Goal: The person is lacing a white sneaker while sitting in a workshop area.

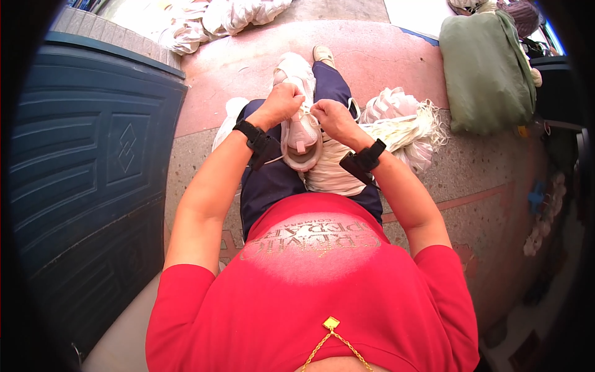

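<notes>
A pale pink and white sneaker (302, 137) rests on my lap, its heel toward me and its toe pointing away. My left hand (284, 104) is closed in a pinch over the sneaker's lacing, at the left edge of the opening. On the other side, my right hand (334, 119) pinches too, and a white shoelace (355, 106) loops out beside it. The fingertips partly hide the lace ends. Beside my right thigh lies a bundle of white shoelaces (412, 127), its loose ends fanning out to the right.
A dark blue panelled door (93, 142) stands close on my left. At the far right sits a bulging green sack (486, 74). More white bundles (232, 15) lie at the far left, on the pink and grey floor (384, 56). Each wrist wears a black strapped device.
</notes>
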Tool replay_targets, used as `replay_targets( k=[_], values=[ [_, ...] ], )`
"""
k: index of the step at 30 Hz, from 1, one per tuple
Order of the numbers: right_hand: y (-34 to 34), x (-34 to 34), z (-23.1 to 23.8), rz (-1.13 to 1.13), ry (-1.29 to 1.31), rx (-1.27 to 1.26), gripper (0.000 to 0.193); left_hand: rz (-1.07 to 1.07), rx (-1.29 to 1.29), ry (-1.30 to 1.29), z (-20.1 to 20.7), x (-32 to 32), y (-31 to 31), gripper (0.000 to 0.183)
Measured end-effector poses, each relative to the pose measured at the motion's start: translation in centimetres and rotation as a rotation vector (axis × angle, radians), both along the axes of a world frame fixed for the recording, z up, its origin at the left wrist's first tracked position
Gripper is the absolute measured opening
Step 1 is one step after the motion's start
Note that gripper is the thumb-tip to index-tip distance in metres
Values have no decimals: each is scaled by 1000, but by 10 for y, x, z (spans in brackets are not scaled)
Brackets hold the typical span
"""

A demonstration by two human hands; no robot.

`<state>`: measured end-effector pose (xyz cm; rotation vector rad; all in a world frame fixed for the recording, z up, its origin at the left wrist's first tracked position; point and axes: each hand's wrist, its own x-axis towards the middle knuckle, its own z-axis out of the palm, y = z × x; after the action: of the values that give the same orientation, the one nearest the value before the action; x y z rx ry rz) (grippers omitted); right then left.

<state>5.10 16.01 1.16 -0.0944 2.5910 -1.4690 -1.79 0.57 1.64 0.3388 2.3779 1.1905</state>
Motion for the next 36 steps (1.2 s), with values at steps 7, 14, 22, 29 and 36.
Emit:
replay_targets(
  k=[7,14,22,29,36],
  values=[
    [2,5,-2,-98,-60,106,22,-263,-217,98,10,10,0,23],
    [-6,4,2,-87,-68,27,23,-31,-39,-55,-1,-2,6,15],
    [-15,-4,-1,-9,-46,221,24,1,139,-324,2,-5,-1,11],
    [-18,-9,-8,6,-90,45,20,16,207,-448,5,-5,-6,10],
    [-19,-13,-12,-46,15,-117,18,164,3,-180,9,29,-33,26]
  ],
)
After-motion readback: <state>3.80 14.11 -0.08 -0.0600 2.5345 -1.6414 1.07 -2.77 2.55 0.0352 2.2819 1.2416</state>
